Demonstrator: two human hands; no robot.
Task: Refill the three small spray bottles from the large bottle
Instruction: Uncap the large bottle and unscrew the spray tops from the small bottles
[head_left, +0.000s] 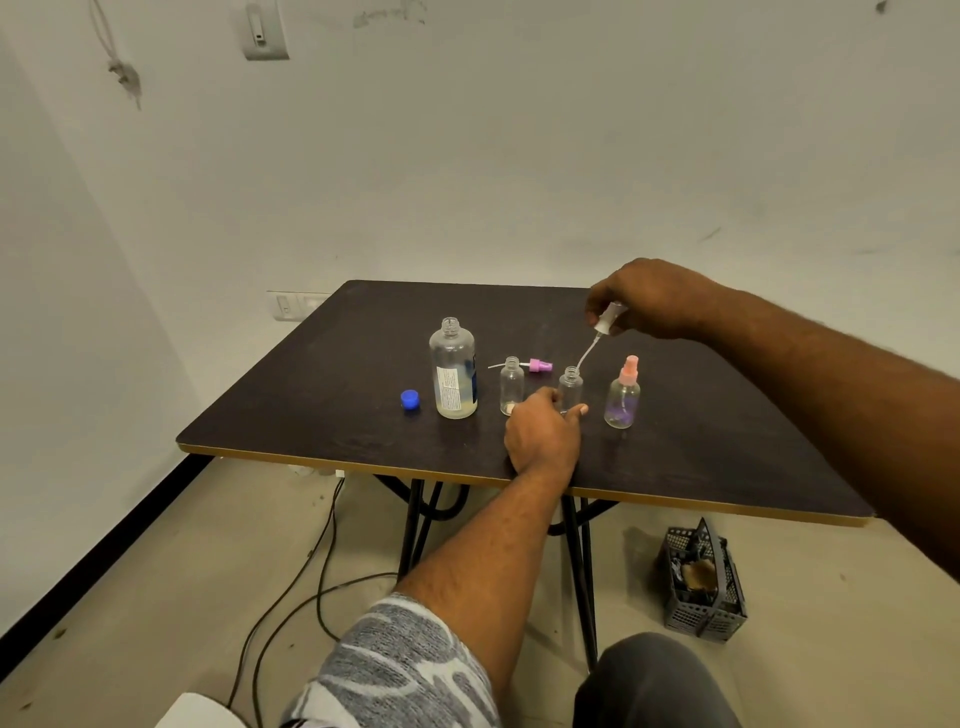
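Note:
The large clear bottle (453, 370) stands uncapped on the dark table (322, 395), with its blue cap (410, 400) lying to its left. Right of it stands an open small bottle (511, 385); its purple spray head (537, 366) lies behind it. My left hand (543, 431) grips the base of the middle small bottle (570, 387). My right hand (652, 299) holds a white spray head (608, 319) above that bottle, its tube tip at the neck. The third small bottle (622, 397), with a pink sprayer on it, stands at the right.
A grey slotted basket (704, 587) sits on the floor under the table's right side. Black cables (311, 561) run across the floor at the left. The table has black metal legs (579, 561). A white wall stands close behind.

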